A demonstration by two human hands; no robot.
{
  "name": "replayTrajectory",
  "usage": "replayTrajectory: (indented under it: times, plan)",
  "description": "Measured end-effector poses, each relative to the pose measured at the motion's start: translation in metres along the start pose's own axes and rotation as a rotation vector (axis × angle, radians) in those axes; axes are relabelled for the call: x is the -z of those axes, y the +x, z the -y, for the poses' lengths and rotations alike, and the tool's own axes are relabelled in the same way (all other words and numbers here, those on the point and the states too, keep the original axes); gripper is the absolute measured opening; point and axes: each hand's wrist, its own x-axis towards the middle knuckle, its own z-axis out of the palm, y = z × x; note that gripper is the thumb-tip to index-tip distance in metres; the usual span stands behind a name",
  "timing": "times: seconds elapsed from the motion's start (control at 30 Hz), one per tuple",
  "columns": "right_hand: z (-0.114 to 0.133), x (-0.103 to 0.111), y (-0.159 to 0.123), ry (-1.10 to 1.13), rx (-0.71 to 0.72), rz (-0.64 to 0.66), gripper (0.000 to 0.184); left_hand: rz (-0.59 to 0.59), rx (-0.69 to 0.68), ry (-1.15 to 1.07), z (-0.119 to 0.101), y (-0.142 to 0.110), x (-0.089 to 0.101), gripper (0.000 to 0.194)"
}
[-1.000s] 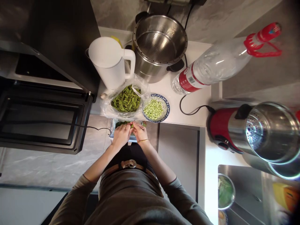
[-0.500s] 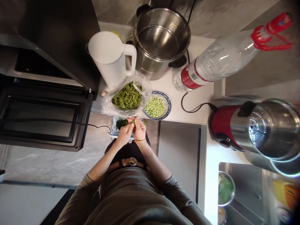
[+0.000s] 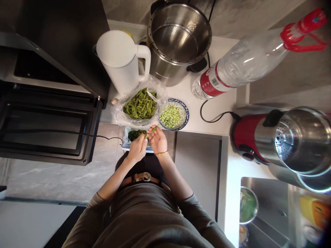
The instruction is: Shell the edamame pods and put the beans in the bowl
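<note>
Both hands are close together over the waste bin (image 3: 126,147), in front of the counter edge. My left hand (image 3: 138,148) pinches a bit of green edamame pod between thumb and forefinger. Palm up, my right hand (image 3: 158,140) holds an edamame pod (image 3: 154,128) at its slightly curled fingers. Just beyond is a clear plastic bag (image 3: 119,112) full of edamame pods (image 3: 141,105). To its right, a blue-rimmed plate (image 3: 186,112) carries pale green shelled beans (image 3: 170,116). Dark green scraps (image 3: 134,134) lie in the bin.
Behind the bag stand a white pitcher (image 3: 117,60) and a steel pot (image 3: 168,70) with a perforated insert. A large plastic bottle (image 3: 232,69) is at right, then a red-and-steel appliance (image 3: 250,137) and a sink (image 3: 274,203). An open oven door (image 3: 46,132) juts out at left.
My hands have drawn slightly apart. My right hand has opened out and turned palm up, with the pod showing at its fingers; my left still pinches.
</note>
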Motion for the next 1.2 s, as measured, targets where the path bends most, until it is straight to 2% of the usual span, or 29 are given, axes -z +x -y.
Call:
replayTrajectory:
  times: [0.2, 0.3, 0.43, 0.63, 0.87, 1.03, 1.2]
  plan:
    - [0.002, 0.007, -0.015, -0.221, -0.037, 0.142, 0.018, -0.048, -0.117, 0.327, -0.001, 0.006, 0.019, 0.029]
    - [-0.001, 0.01, -0.017, -0.315, 0.026, 0.122, 0.023, -0.042, -0.138, 0.432, 0.0, 0.007, 0.023, 0.028]
    - [-0.004, 0.016, -0.016, -0.426, 0.121, 0.112, 0.024, -0.019, -0.135, 0.44, 0.002, 0.007, 0.022, 0.027]
    - [-0.006, 0.016, -0.017, -0.477, 0.166, 0.134, 0.018, 0.005, -0.121, 0.374, 0.004, 0.006, 0.019, 0.027]
    - [-0.008, 0.006, -0.019, -0.33, 0.061, 0.009, 0.011, -0.011, -0.06, 0.244, 0.004, 0.006, 0.011, 0.024]
    - [-0.012, 0.0, -0.019, -0.288, 0.072, -0.082, 0.009, -0.08, 0.035, -0.018, -0.003, 0.005, 0.004, 0.024]
    - [-0.017, 0.002, -0.018, -0.371, 0.153, -0.11, 0.008, -0.109, 0.112, -0.298, -0.007, 0.01, 0.003, 0.036]
